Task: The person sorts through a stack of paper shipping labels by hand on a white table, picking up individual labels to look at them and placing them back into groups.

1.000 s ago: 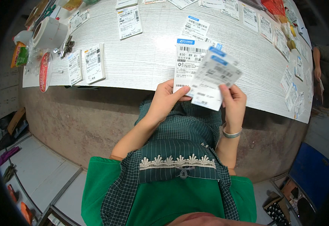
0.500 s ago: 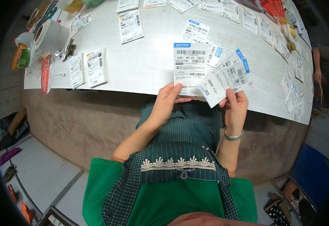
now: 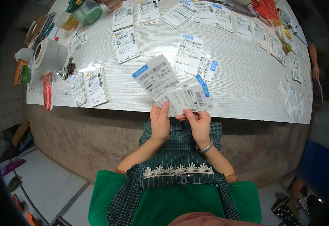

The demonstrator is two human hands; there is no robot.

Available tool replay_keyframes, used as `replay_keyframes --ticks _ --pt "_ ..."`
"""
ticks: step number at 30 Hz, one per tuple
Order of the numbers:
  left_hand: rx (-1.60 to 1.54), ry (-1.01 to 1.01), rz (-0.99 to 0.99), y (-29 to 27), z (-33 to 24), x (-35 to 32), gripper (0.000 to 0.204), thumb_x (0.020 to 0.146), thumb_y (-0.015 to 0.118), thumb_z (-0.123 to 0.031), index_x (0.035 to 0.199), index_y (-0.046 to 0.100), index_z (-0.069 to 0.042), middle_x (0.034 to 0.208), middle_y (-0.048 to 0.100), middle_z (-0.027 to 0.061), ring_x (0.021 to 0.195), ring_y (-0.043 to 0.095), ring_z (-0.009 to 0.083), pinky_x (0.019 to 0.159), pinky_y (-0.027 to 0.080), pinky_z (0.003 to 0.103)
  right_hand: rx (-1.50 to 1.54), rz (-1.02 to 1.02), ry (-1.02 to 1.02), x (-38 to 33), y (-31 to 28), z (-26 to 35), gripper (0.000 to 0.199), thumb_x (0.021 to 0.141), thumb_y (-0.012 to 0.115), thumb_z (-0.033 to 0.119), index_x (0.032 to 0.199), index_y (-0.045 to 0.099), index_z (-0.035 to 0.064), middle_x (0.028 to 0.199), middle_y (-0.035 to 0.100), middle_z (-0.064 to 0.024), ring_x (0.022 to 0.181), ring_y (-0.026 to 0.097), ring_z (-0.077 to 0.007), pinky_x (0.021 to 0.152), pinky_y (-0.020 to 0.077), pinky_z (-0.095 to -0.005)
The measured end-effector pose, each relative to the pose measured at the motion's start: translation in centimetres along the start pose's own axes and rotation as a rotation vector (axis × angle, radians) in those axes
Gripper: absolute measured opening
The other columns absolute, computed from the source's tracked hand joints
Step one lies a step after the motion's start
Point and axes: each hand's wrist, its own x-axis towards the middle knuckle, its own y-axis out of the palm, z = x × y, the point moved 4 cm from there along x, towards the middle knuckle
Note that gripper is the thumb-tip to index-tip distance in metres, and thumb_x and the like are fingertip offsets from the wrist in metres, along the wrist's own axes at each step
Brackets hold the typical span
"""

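Observation:
Over the table's front edge I hold printed shipping labels fanned out in both hands. My left hand (image 3: pixel 160 122) is closed on the left label (image 3: pixel 155 77), which has a blue strip on its upper left and leans left. My right hand (image 3: pixel 196 126) grips a few overlapping labels (image 3: pixel 189 96) with blue strips at their right ends; these cross over the left one. Both thumbs lie on top, with the other fingers mostly hidden beneath. Just beyond, a label stack (image 3: pixel 188 54) and a smaller label (image 3: pixel 207 69) lie on the white table (image 3: pixel 243 90).
More label stacks (image 3: pixel 96 86) lie at the left, along the back and down the right side. A white roll (image 3: pixel 51 54), metal clips (image 3: pixel 69 68) and a clear jar (image 3: pixel 87 13) stand at the left. A red basket (image 3: pixel 265 9) is at the back right. Another person's arm (image 3: pixel 315 64) shows far right.
Both hands have moved left and closer together. The left label has tilted left, and the right-hand labels now overlap it. The view has shifted, showing more of the table's back.

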Motion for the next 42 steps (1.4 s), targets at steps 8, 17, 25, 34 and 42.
replay_keyframes --ticks 8,17,25,34,42 --pt "0.313 -0.083 0.143 -1.3 -1.6 2.3 0.032 0.099 0.04 -0.017 0.121 0.046 0.005 0.104 0.062 0.0115 0.086 0.06 0.0126 0.073 0.05 0.023 -0.747 -0.029 -0.305 3.5 -2.1 7.9 0.027 0.08 0.068 0.011 0.104 0.061 0.0021 0.082 0.064 -0.0067 0.063 0.054 -0.0104 0.057 0.0441 -0.0233" --pt "0.454 -0.058 0.161 -2.3 -2.7 2.8 0.029 0.1 0.038 -0.021 0.111 0.048 0.004 0.09 0.063 0.0121 0.061 0.06 0.0117 0.052 0.051 0.023 -0.871 0.088 -0.191 3.8 -1.6 6.4 0.014 0.082 0.066 0.011 0.084 0.065 -0.0027 0.065 0.059 -0.0073 0.053 0.051 -0.0112 0.05 0.0398 -0.0245" --pt "0.47 0.167 -0.076 -3.4 -6.2 6.2 0.028 0.1 0.038 -0.022 0.101 0.053 0.002 0.077 0.061 0.0085 0.06 0.057 0.0121 0.054 0.046 0.022 -0.651 -0.276 -0.033 9.1 -4.5 7.2 0.018 0.086 0.063 0.013 0.074 0.063 -0.0003 0.057 0.057 -0.0035 0.044 0.05 -0.0069 0.042 0.04 -0.0204" --pt "1.352 0.461 0.139 4.3 -4.3 10.4 0.015 0.086 0.056 -0.014 0.083 0.058 0.0 0.077 0.052 0.0112 0.076 0.05 0.028 0.07 0.038 0.039 -1.372 -0.5 -0.233 9.0 -4.6 8.2 0.035 0.081 0.069 0.022 0.106 0.053 0.0043 0.055 0.054 -0.0008 0.045 0.052 -0.0159 0.045 0.0401 -0.0281" --pt "1.658 0.457 -0.037 5.2 -1.7 10.8 0.03 0.077 0.068 -0.021 0.097 0.054 -0.003 0.094 0.051 0.0133 0.09 0.047 0.0289 0.078 0.035 0.041 -1.036 -0.366 -0.352 7.3 -4.7 6.9 0.02 0.082 0.067 0.012 0.097 0.057 0.0055 0.055 0.048 -0.0004 0.047 0.045 -0.0108 0.046 0.036 -0.0255"
